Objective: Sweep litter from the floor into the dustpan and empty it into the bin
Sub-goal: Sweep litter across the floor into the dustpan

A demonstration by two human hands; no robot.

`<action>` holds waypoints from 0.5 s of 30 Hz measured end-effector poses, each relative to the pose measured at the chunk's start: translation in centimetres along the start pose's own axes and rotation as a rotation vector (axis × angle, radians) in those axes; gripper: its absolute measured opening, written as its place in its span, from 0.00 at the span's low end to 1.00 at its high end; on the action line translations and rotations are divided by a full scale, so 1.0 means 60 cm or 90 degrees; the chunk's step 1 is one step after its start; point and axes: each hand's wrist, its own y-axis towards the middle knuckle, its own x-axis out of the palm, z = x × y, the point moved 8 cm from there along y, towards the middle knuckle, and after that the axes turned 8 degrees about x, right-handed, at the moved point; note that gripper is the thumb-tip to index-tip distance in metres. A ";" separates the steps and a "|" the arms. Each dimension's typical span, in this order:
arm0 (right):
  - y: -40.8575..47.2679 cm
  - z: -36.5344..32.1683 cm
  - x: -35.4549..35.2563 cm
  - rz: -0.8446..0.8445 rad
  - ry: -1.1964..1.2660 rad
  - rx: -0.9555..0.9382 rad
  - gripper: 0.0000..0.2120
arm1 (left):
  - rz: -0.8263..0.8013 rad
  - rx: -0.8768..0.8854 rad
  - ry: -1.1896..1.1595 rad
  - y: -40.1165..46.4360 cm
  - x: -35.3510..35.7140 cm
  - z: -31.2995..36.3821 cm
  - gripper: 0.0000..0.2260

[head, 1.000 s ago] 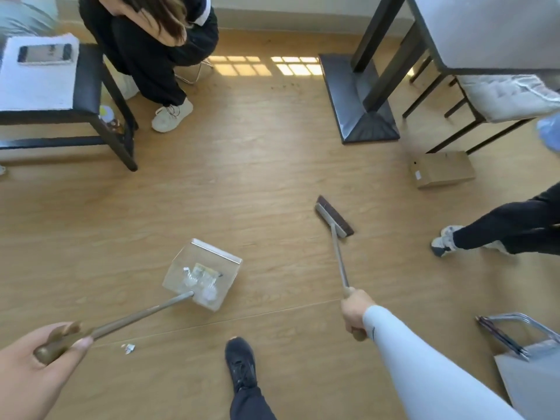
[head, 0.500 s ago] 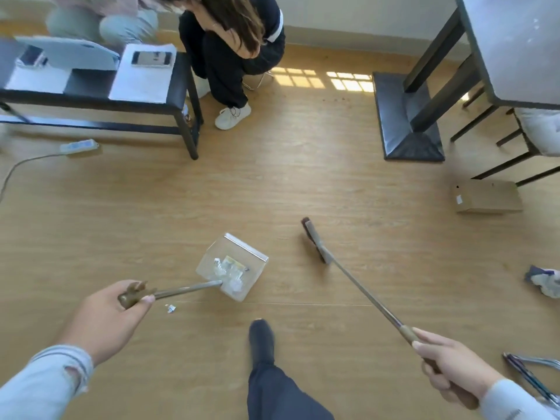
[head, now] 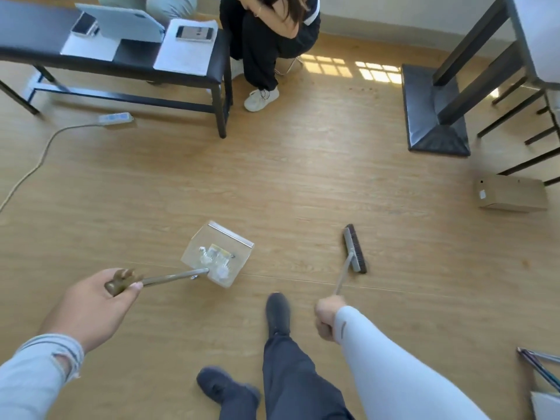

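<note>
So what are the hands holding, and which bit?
The left hand grips the dustpan by the end of its long handle. The right hand grips the broom at the top of its stick.

I count one dustpan (head: pixel 218 253), one broom (head: pixel 354 249), two hands of mine, left (head: pixel 91 310) and right (head: pixel 327 318), two phones (head: pixel 194 33) on one bench (head: pixel 127 60), one tablet (head: pixel 121 24), one power strip (head: pixel 115 117), one cardboard box (head: pixel 510 193), two dark shoes (head: pixel 278 312).
</note>
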 end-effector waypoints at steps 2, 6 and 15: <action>-0.021 0.018 0.097 -0.027 -0.028 0.001 0.16 | 0.016 -0.007 -0.008 -0.025 -0.020 -0.036 0.10; -0.092 0.058 0.229 -0.140 0.081 0.021 0.15 | 0.044 -0.030 -0.037 -0.078 -0.053 -0.113 0.09; -0.184 0.142 0.104 -0.043 0.200 -0.032 0.21 | 0.080 -0.067 -0.077 -0.153 -0.110 -0.260 0.05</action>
